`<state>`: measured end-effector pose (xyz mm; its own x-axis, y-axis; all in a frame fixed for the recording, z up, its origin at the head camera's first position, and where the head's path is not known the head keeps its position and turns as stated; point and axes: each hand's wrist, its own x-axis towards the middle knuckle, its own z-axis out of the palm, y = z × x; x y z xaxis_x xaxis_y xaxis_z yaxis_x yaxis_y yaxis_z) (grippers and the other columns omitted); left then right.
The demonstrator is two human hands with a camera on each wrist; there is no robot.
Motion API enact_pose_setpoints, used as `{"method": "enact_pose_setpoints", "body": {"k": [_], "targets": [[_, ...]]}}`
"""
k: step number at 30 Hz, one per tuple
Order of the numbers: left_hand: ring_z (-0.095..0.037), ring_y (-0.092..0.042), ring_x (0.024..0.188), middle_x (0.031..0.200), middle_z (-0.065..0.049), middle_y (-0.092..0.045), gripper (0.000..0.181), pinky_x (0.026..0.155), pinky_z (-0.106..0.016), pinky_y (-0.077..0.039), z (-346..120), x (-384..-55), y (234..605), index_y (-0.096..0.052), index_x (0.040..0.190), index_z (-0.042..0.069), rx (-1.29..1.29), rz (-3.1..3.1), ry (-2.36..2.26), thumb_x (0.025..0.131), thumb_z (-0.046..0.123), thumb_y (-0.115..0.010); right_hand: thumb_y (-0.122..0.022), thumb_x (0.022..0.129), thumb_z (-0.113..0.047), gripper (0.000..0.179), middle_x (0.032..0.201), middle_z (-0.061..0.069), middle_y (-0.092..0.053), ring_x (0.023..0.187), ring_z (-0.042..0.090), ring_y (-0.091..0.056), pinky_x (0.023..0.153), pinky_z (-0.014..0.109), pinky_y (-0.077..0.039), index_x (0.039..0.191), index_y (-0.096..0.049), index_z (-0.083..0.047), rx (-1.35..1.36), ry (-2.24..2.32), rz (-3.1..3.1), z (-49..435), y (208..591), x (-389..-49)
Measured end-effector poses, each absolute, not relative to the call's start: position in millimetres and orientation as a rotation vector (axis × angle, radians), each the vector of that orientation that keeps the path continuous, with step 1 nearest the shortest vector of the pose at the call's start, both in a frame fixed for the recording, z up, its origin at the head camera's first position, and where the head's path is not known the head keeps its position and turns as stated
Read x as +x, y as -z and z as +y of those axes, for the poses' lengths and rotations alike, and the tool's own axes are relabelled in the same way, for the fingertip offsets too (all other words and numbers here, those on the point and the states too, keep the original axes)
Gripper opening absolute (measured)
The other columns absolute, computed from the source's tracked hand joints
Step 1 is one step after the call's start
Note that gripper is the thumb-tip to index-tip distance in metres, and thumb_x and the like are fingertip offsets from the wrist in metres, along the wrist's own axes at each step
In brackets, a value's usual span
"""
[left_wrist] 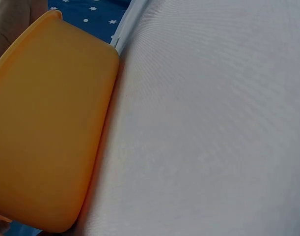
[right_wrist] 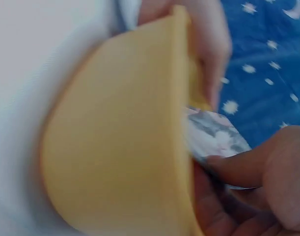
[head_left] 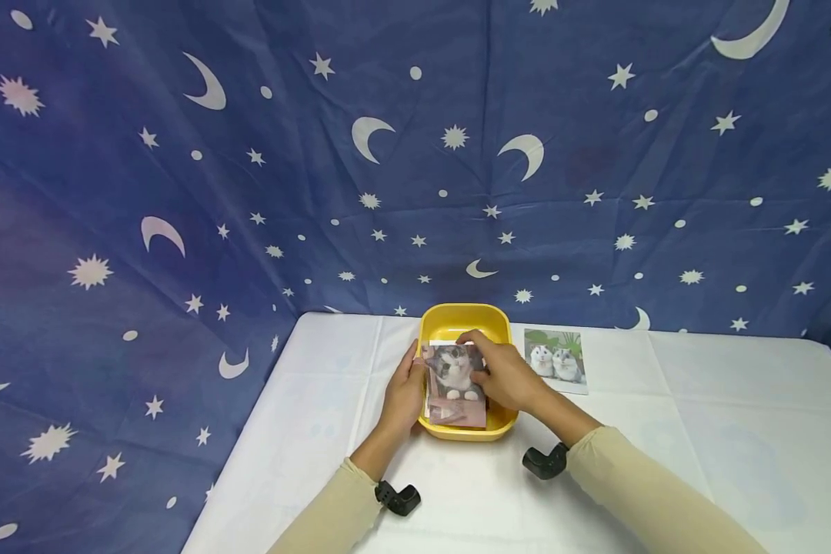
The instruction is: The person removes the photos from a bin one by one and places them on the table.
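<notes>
A yellow plastic tub (head_left: pixel 465 313) stands on the white-covered table with several photo cards in it. The top one, a cat photo (head_left: pixel 453 373), shows a grey and white cat against pink. My right hand (head_left: pixel 508 375) reaches over the tub's right side and pinches this photo; in the right wrist view its thumb (right_wrist: pixel 238 167) lies on the photo, with fingers beneath. My left hand (head_left: pixel 403 396) holds the tub's left rim, thumb on top by the photo's edge. The left wrist view shows mostly the tub's outer wall (left_wrist: pixel 56 123).
A photo of two white and grey hamsters (head_left: pixel 557 362) lies on the table just right of the tub. Behind the white table cloth (head_left: pixel 699 431) hangs a blue curtain (head_left: pixel 429 169) with moons and stars. Black wrist cameras (head_left: pixel 545 462) sit at both cuffs.
</notes>
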<state>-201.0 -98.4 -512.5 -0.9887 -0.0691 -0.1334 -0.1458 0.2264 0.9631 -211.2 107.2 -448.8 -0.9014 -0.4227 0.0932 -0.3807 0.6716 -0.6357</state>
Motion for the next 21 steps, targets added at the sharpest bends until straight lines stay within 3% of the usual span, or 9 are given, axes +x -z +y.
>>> {"method": "enact_pose_setpoints", "body": {"k": [3,8,17,21], "targets": [[-0.031,-0.03,0.154,0.162,0.001,-0.042,0.05,0.127,-0.055,-0.022,-97.7,-200.9,512.6,-0.036,0.16,0.031,-0.215,2.418,-1.918,0.11,0.038,-0.04,-0.072,0.092,0.0,0.053,0.112,0.017,-0.07,0.075,0.018,-0.065,0.062,0.029,-0.058,0.138,-0.052,-0.016,-0.562,1.283,2.834,127.4,441.9,-214.1],[-0.033,-0.03,0.154,0.163,-0.001,-0.04,0.05,0.127,-0.055,-0.021,-97.9,-201.1,513.2,-0.037,0.16,0.029,-0.209,2.439,-1.918,0.11,0.037,-0.04,-0.069,0.094,0.001,0.061,0.114,0.02,-0.06,0.075,0.02,-0.068,0.06,0.031,-0.062,0.148,-0.047,-0.02,-0.353,1.547,2.846,176.2,426.6,-217.2],[-0.03,-0.028,0.155,0.164,0.001,-0.038,0.051,0.128,-0.053,-0.02,-98.9,-200.8,511.8,-0.035,0.16,0.03,-0.218,2.43,-1.908,0.11,0.039,-0.04,-0.065,0.099,-0.003,0.062,0.116,0.02,-0.051,0.079,0.009,-0.059,0.062,0.025,-0.061,0.155,-0.042,-0.018,-0.127,1.397,2.982,284.5,430.6,-218.6],[-0.031,-0.029,0.155,0.164,0.001,-0.039,0.051,0.127,-0.054,-0.021,-98.7,-200.9,513.8,-0.035,0.16,0.031,-0.22,2.435,-1.902,0.11,0.04,-0.04,-0.063,0.101,-0.005,0.064,0.118,0.021,-0.052,0.082,0.013,-0.058,0.06,0.028,-0.059,0.158,-0.037,-0.016,-0.085,1.279,3.005,324.1,448.5,-222.3]]}}
